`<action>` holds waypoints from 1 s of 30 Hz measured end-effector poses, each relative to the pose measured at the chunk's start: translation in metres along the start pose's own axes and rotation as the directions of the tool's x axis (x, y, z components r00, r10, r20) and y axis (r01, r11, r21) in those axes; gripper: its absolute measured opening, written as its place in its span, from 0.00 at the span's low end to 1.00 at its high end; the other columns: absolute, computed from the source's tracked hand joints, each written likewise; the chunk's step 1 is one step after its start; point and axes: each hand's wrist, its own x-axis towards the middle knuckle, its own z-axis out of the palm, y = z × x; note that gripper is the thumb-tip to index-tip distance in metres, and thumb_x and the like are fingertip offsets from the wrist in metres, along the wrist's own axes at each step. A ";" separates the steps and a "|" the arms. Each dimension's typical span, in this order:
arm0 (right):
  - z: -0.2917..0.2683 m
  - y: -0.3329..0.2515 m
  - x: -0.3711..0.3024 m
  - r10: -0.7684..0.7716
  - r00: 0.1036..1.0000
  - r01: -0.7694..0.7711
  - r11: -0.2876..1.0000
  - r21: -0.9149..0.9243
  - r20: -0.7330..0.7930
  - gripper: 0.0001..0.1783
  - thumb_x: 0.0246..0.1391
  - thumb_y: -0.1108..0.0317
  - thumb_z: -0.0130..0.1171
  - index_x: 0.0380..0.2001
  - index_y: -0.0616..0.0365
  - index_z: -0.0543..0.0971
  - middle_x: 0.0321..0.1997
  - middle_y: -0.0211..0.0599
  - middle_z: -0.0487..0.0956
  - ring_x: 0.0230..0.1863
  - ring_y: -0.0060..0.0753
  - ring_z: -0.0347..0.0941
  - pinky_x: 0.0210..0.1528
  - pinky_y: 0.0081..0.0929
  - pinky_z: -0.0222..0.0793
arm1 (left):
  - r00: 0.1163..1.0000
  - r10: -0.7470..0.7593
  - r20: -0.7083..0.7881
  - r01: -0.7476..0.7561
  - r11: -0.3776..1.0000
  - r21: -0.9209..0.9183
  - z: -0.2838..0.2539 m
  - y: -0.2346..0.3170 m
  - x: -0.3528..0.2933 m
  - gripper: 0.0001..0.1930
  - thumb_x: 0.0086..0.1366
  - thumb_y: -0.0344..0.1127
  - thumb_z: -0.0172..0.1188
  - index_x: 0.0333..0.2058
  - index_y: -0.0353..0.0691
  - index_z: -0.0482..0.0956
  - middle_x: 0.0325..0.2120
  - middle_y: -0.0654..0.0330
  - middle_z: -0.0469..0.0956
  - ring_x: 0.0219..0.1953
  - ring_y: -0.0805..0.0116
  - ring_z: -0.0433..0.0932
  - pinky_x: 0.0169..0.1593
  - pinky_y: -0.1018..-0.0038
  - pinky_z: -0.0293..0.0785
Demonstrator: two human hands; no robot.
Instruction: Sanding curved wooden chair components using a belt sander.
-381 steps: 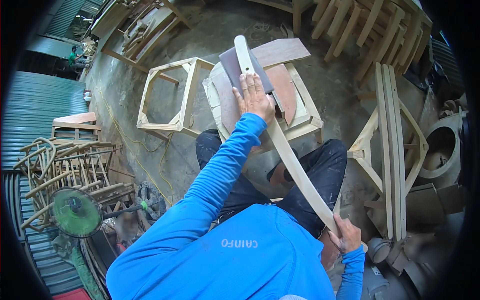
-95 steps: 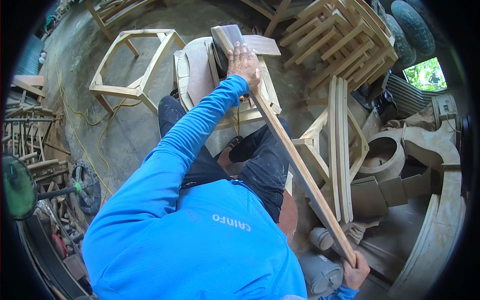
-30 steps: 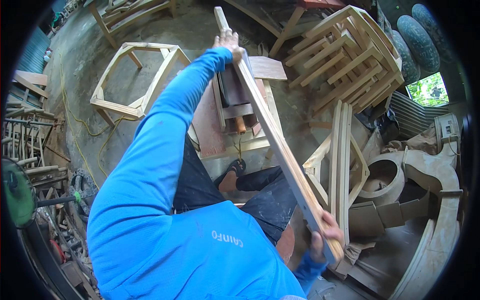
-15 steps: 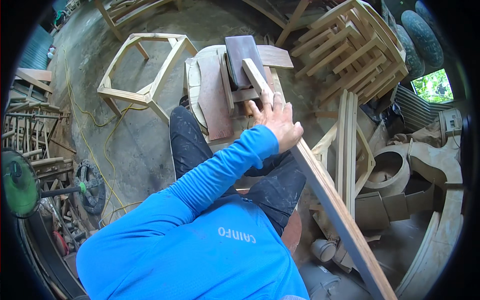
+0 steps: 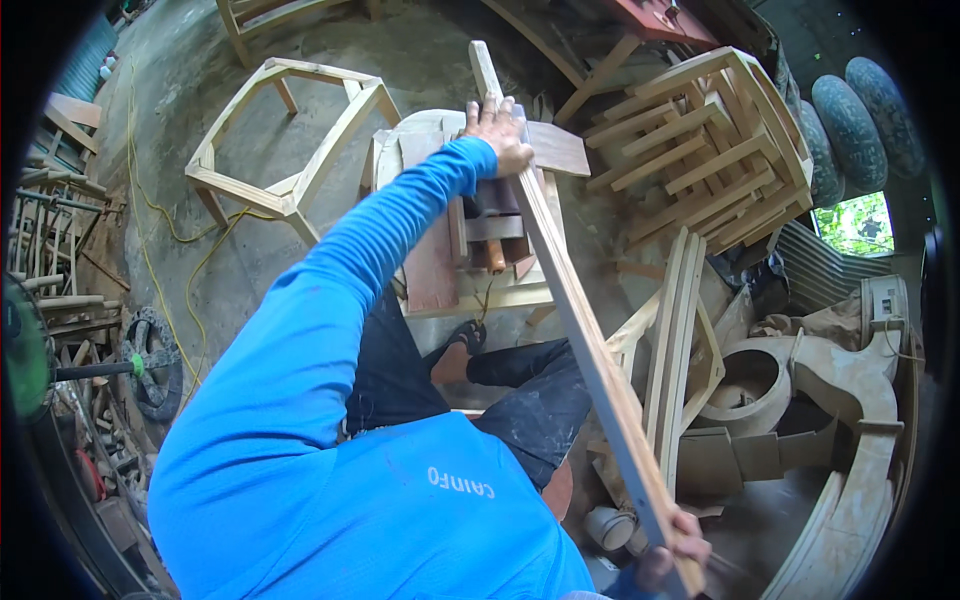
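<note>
A long square wooden beam (image 5: 590, 345) slants across in front of me, from the far middle to the lower right. My left hand (image 5: 497, 135) lies on top of its far part, fingers spread and pressed down rather than wrapped round. At the near end, my right hand (image 5: 685, 550) is closed around the beam. Under the far part stands a dark, flat-topped block-like machine (image 5: 490, 200), mostly covered by my hand and sleeve. It sits between boards on a low wooden stand (image 5: 480, 298). An orange-brown handle-like piece (image 5: 495, 257) sticks out toward me.
A hexagonal wooden frame (image 5: 305, 185) stands at the far left near a yellow cord (image 5: 145, 260). Stacked frames (image 5: 700, 140) are at the far right. Upright wooden strips (image 5: 672, 350) and a pale curved casing (image 5: 745, 385) lie close right of the beam. A fan (image 5: 25, 345) stands left.
The beam has slid away from me, its far end now beyond the machine. My left hand has travelled forward with it. My right hand has come into view on the near end.
</note>
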 end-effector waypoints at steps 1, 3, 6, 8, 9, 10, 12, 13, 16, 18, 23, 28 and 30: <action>0.028 0.001 0.004 0.054 0.994 -0.057 0.998 -0.030 -0.091 0.25 0.55 0.54 0.72 0.41 0.55 0.68 0.49 0.54 0.78 0.45 0.50 0.78 0.57 0.45 0.73 | 1.000 0.007 -0.015 -0.007 1.000 0.010 -0.001 -0.011 0.014 0.41 0.66 0.54 0.46 0.73 0.39 0.58 0.78 0.45 0.41 0.79 0.41 0.31 0.77 0.42 0.26; 0.067 0.017 0.009 0.138 0.978 -0.137 0.990 0.011 -0.155 0.25 0.54 0.52 0.72 0.40 0.52 0.68 0.50 0.53 0.77 0.51 0.46 0.74 0.60 0.49 0.68 | 0.998 0.021 -0.060 -0.019 0.999 0.031 -0.003 -0.031 0.044 0.40 0.64 0.53 0.49 0.73 0.43 0.61 0.78 0.47 0.43 0.80 0.43 0.32 0.77 0.42 0.29; 0.110 0.051 0.022 0.078 0.994 -0.076 0.997 0.024 -0.076 0.22 0.58 0.57 0.70 0.43 0.52 0.67 0.51 0.56 0.77 0.52 0.60 0.78 0.57 0.58 0.74 | 0.989 0.036 -0.141 -0.024 0.996 0.084 -0.007 -0.061 0.088 0.40 0.63 0.54 0.50 0.73 0.44 0.61 0.78 0.48 0.43 0.80 0.43 0.33 0.77 0.41 0.33; 0.143 0.072 0.028 0.093 0.995 -0.091 0.992 0.087 -0.026 0.22 0.59 0.55 0.69 0.44 0.47 0.65 0.57 0.53 0.75 0.60 0.48 0.70 0.64 0.50 0.65 | 0.988 0.025 -0.154 -0.009 0.994 0.105 -0.017 -0.080 0.115 0.41 0.64 0.53 0.51 0.73 0.43 0.60 0.78 0.48 0.42 0.80 0.44 0.33 0.77 0.42 0.34; 0.156 0.087 0.030 0.089 0.995 -0.085 0.991 0.098 -0.035 0.21 0.60 0.57 0.68 0.44 0.47 0.65 0.58 0.53 0.75 0.61 0.50 0.70 0.65 0.51 0.65 | 0.988 0.019 -0.156 0.001 0.992 0.127 -0.023 -0.084 0.126 0.41 0.64 0.53 0.51 0.74 0.43 0.59 0.78 0.49 0.42 0.80 0.46 0.34 0.77 0.43 0.34; 0.169 0.101 0.033 0.084 0.996 -0.079 0.990 0.113 -0.037 0.20 0.61 0.58 0.67 0.44 0.47 0.65 0.59 0.54 0.74 0.62 0.51 0.70 0.65 0.51 0.65 | 0.987 -0.012 -0.161 0.033 0.991 0.129 -0.029 -0.089 0.136 0.41 0.64 0.52 0.52 0.74 0.44 0.57 0.78 0.50 0.41 0.80 0.47 0.33 0.78 0.44 0.34; 0.198 0.122 0.050 0.057 0.998 -0.054 0.988 0.147 -0.013 0.20 0.61 0.61 0.68 0.45 0.48 0.66 0.60 0.58 0.74 0.64 0.53 0.70 0.68 0.52 0.64 | 0.987 -0.071 -0.143 0.089 0.988 0.126 -0.037 -0.097 0.154 0.42 0.65 0.53 0.52 0.75 0.44 0.55 0.79 0.50 0.39 0.80 0.50 0.32 0.78 0.45 0.33; 0.215 0.131 0.063 0.022 1.000 -0.019 0.991 0.135 -0.020 0.19 0.61 0.62 0.68 0.45 0.49 0.67 0.60 0.59 0.75 0.64 0.53 0.71 0.68 0.52 0.64 | 0.985 -0.100 -0.138 0.115 0.987 0.109 -0.037 -0.095 0.160 0.44 0.65 0.54 0.53 0.76 0.45 0.52 0.79 0.51 0.36 0.80 0.53 0.31 0.78 0.46 0.32; 0.251 0.142 0.093 -0.027 0.999 0.031 0.989 0.146 -0.030 0.19 0.60 0.64 0.68 0.45 0.50 0.68 0.61 0.61 0.75 0.63 0.54 0.72 0.68 0.52 0.65 | 0.974 -0.160 -0.158 0.168 0.985 0.041 -0.029 -0.094 0.151 0.45 0.64 0.53 0.53 0.76 0.45 0.50 0.79 0.51 0.35 0.80 0.53 0.30 0.78 0.47 0.31; 0.250 0.137 0.092 -0.033 0.998 0.042 0.985 0.166 -0.055 0.19 0.60 0.65 0.69 0.45 0.50 0.68 0.61 0.62 0.76 0.63 0.55 0.73 0.68 0.51 0.65 | 0.972 -0.162 -0.172 0.166 0.986 0.009 -0.025 -0.082 0.136 0.46 0.63 0.53 0.53 0.77 0.45 0.49 0.79 0.50 0.34 0.80 0.53 0.30 0.78 0.48 0.31; 0.173 0.106 0.058 0.036 0.993 -0.057 0.980 0.188 0.110 0.22 0.55 0.73 0.69 0.51 0.58 0.72 0.62 0.66 0.75 0.64 0.60 0.74 0.65 0.50 0.71 | 0.965 -0.194 -0.175 0.179 0.979 -0.099 -0.007 -0.045 0.078 0.46 0.63 0.52 0.52 0.76 0.41 0.48 0.79 0.49 0.34 0.80 0.52 0.27 0.78 0.49 0.29; 0.065 0.054 -0.007 0.186 0.977 -0.184 0.982 -0.030 0.102 0.17 0.52 0.74 0.70 0.45 0.64 0.78 0.52 0.65 0.81 0.54 0.55 0.81 0.57 0.43 0.76 | 0.982 -0.163 -0.100 0.156 0.985 -0.067 0.018 0.022 0.004 0.47 0.63 0.53 0.52 0.76 0.38 0.48 0.78 0.45 0.34 0.80 0.48 0.27 0.78 0.47 0.28; 0.037 0.027 -0.023 0.326 0.936 -0.265 0.903 -0.339 0.136 0.20 0.51 0.79 0.67 0.49 0.68 0.79 0.52 0.58 0.84 0.50 0.42 0.83 0.52 0.32 0.78 | 0.976 -0.173 -0.136 0.172 0.985 -0.015 0.033 0.040 -0.019 0.47 0.63 0.52 0.52 0.76 0.36 0.47 0.78 0.45 0.34 0.80 0.48 0.27 0.78 0.47 0.27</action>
